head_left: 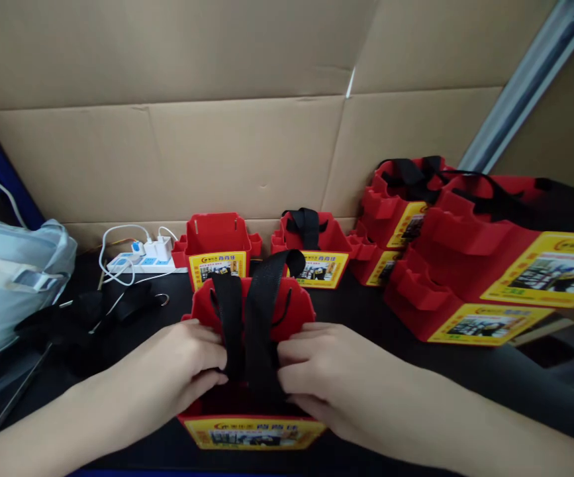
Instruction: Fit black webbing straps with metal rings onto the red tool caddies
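Note:
A red plastic box [251, 401] with a yellow label on its front stands directly before me. A black webbing strap [259, 318] rises in a loop from inside it, passing through the slotted back wall. My left hand [194, 361] reaches in from the left side, its fingers closed at the strap's left length. On the other side, my right hand [314, 371] has its fingers curled at the strap's right length, inside the box. The fingertips of both hands are partly hidden behind the strap and the box.
Behind stand a strapless red box [217, 235] and one with a strap [334, 232]. Stacked red boxes [460, 265] fill the right. A power strip [162, 265] with white cables, black straps [83, 324] and a pale plastic bag [13, 285] lie left. Cardboard [241, 159] walls the back.

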Tool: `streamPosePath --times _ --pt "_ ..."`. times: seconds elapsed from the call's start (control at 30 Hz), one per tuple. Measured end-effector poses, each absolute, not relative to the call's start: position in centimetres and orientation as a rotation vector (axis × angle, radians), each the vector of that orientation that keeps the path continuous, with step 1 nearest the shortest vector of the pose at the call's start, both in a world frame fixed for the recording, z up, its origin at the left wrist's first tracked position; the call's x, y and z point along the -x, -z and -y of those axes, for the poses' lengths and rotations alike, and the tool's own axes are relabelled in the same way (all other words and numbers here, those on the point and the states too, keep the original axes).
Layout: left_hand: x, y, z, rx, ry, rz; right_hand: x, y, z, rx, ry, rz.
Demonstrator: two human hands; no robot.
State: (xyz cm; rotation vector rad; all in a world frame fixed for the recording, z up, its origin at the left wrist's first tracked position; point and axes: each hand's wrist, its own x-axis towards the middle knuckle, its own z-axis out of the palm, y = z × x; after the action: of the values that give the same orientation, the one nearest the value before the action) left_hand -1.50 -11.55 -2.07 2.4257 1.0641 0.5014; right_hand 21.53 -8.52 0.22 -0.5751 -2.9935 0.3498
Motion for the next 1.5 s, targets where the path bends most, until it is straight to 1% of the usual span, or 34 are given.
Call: streamPosePath --times 0.07,0.13,0.2,0.27,0.33,0.4,0.43,0.5,0.57,0.7,0.83,0.9,1.0,1.1,1.2,1.3,1.5 --pt "1.2 3.2 11.5 -2.521 -0.483 -1.164 -20.4 0.5 8.4 0.655 -0.168 3.135" --pt "0.7 3.3 11.4 -2.552 -0.44 -1.204 -19.2 0.8 8.2 0.747 -0.053 3.286" --pt "0.4 2.4 11.7 -2.525 -0.437 -1.179 -18.4 0.7 8.0 0.806 0.033 3.42" --pt "0.6 1.2 12.1 -2.429 -0.526 -1.241 -18.4 0.1 8.0 0.814 0.045 3.462" --pt "1.3 0.1 12.1 -2.29 -0.689 -1.408 -19.2 -1.0 8.0 0.801 -0.088 3.384" --pt "2.6 -0.5 11.2 -2.15 -0.873 -1.567 -20.5 -2.5 7.7 0.835 -0.228 3.181" --pt "3.3 -0.5 10.5 -2.095 -0.954 -1.608 -21.2 -3.1 7.4 0.882 -0.256 3.049" --pt "4.6 -0.1 8.7 -1.985 -1.07 -1.637 -22.3 -4.0 6.7 1.03 -0.206 2.772" --pt "5.4 0.7 6.8 -1.865 -1.036 -1.589 -22.7 -3.9 5.8 1.171 -0.118 2.569" --pt "5.7 2.1 4.4 -1.612 -0.68 -1.234 -22.0 -1.1 4.6 1.307 0.001 2.399" --pt "5.7 3.1 3.7 -1.385 -0.686 -0.947 -21.0 2.1 4.5 1.22 0.047 2.296" --pt "5.8 3.9 3.5 -1.291 -0.707 -0.823 -20.9 2.9 4.5 1.19 -0.009 2.281" --pt "5.7 5.5 3.3 -1.161 -0.77 -0.693 -21.1 3.2 4.4 1.172 -0.191 2.285" --pt "4.9 6.5 3.3 -1.051 -0.912 -0.674 -21.5 3.0 4.0 1.017 -0.384 2.327" --pt "4.0 6.4 3.3 -0.993 -1.042 -0.681 -21.8 2.6 3.4 0.854 -0.528 2.378" --pt "3.5 5.9 3.1 -0.97 -1.125 -0.743 -21.8 2.4 3.0 0.834 -0.58 2.392" --pt "2.9 5.4 2.9 -1.026 -1.154 -0.84 -21.7 2.3 2.5 0.79 -0.658 2.387"
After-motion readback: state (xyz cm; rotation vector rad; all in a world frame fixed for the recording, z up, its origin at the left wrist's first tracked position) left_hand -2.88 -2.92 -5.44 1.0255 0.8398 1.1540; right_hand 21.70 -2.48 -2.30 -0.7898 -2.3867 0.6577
